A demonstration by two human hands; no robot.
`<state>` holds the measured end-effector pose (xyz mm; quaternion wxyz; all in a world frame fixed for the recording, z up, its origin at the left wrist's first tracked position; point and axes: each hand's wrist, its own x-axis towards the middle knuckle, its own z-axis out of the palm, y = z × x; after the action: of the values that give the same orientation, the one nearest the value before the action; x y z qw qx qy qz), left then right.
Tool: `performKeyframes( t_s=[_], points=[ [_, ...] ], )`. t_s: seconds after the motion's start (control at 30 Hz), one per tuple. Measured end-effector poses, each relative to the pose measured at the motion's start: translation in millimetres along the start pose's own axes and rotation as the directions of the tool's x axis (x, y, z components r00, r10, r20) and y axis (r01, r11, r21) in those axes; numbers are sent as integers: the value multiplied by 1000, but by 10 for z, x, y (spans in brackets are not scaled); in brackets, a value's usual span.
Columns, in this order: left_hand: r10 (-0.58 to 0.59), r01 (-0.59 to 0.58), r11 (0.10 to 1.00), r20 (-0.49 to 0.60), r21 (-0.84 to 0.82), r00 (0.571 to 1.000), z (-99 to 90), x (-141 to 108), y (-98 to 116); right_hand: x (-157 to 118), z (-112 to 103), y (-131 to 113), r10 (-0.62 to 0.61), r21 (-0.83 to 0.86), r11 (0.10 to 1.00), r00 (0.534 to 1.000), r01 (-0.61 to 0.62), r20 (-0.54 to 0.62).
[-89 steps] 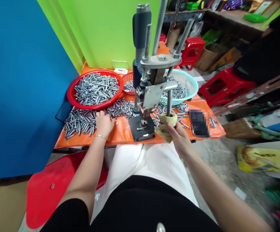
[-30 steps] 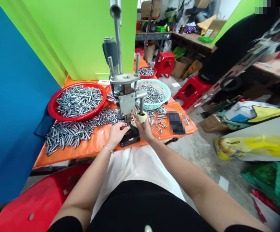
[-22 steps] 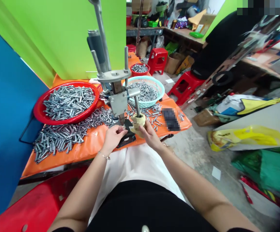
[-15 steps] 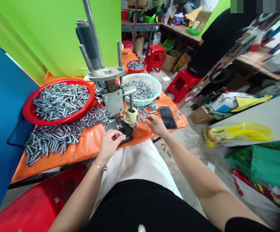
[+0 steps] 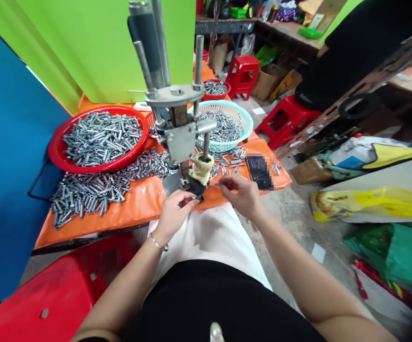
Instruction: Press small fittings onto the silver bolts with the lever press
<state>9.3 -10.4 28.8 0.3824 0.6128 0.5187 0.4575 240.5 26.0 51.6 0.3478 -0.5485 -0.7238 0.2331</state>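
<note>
My left hand is closed in a pinch at the front edge of the press base, below the press head; what sits between its fingertips is too small to make out. My right hand pinches a thin metal pin that points left toward the press. Between and behind the hands stands a bench press with threaded posts and a round dark base. A cloth-wrapped cup sits at the right of its head, around a vertical rod.
Heaped metal sleeves lie on the orange-covered table. A red basin and a light-blue basket hold more metal parts. A phone lies at the right. Red stools and a person in black are beyond.
The view has shifted, so the table appears further right. My right hand has come nearer my left hand, and a thin pin now shows in its fingers. My left hand stays by the press base.
</note>
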Motion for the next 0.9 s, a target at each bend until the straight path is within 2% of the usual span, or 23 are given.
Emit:
performKeyframes(
  t_s=[0.07,0.2,0.3,0.43,0.53,0.6,0.67,0.7,0.73,0.77,0.83,0.87,0.9],
  points=[
    [29,-29,1000,17,7,999,15,1,26,-89,-36,-244,-175,100,981,982,168,71],
    [94,-95,995,36,34,995,20,-12,69,-118,-35,-504,-342,17,939,928,343,148],
    [136,-137,990,35,42,990,-4,-29,67,-77,-15,-522,-410,-57,903,892,427,189],
    [203,-205,976,29,71,979,-32,-35,44,-51,-10,-572,-441,-178,850,854,496,276],
    [233,-238,966,54,101,971,-37,-35,45,-61,-16,-692,-468,-293,756,796,585,384],
    [243,-250,963,70,102,967,-37,-36,39,-66,-7,-761,-483,-318,699,751,640,450],
    [239,-245,964,73,99,968,-36,-30,5,-52,20,-764,-495,-265,709,729,653,473],
    [222,-229,968,69,105,973,-36,-20,-25,-32,41,-730,-495,-205,748,736,632,461],
    [195,-201,972,61,118,979,-37,-3,-63,0,69,-672,-483,-131,803,764,581,428],
    [161,-166,976,47,139,986,-39,22,-108,45,103,-591,-447,-57,865,819,498,360],
    [118,-114,975,-7,191,993,-46,97,-206,174,194,-385,-266,62,964,958,260,108],
    [124,-111,971,-49,212,991,-49,144,-253,252,251,-274,-139,110,984,990,142,-39],
    [146,-122,966,-92,228,985,-51,195,-297,332,314,-170,-27,154,987,989,50,-148]
  ],
)
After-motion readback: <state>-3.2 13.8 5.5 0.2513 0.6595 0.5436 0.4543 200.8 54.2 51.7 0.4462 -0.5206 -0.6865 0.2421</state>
